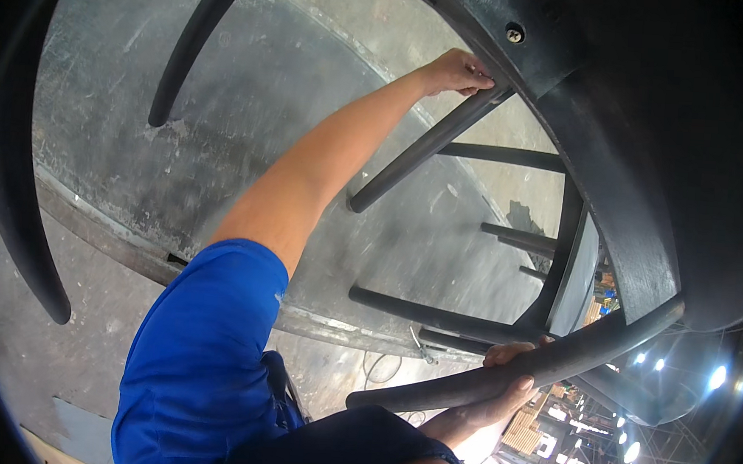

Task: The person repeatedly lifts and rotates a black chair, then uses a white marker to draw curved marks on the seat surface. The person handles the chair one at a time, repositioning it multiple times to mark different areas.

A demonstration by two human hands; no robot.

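A dark chair point(622, 162) with a curved frame fills the right side, tipped so that its legs point left. My left hand point(459, 73) reaches up to the frame's edge, where another leg point(428, 146) joins it. Its fingers are pinched together; whatever they hold is too small to make out. Lower down, my right hand point(499, 406) is closed around a thick black chair leg point(438, 391), thumb on the near side and fingertips showing beyond it. A cross-head screw point(514, 35) sits in a recess of the frame above my left hand.
More black legs point(197, 47) stand at the left, one point(24, 202) close to the rim. Beneath lies a worn grey surface point(252, 97) with a raised curved edge. Another dark chair frame point(568, 244) is behind. Bright ceiling lamps point(717, 376) and stacked wood point(522, 433) show lower right.
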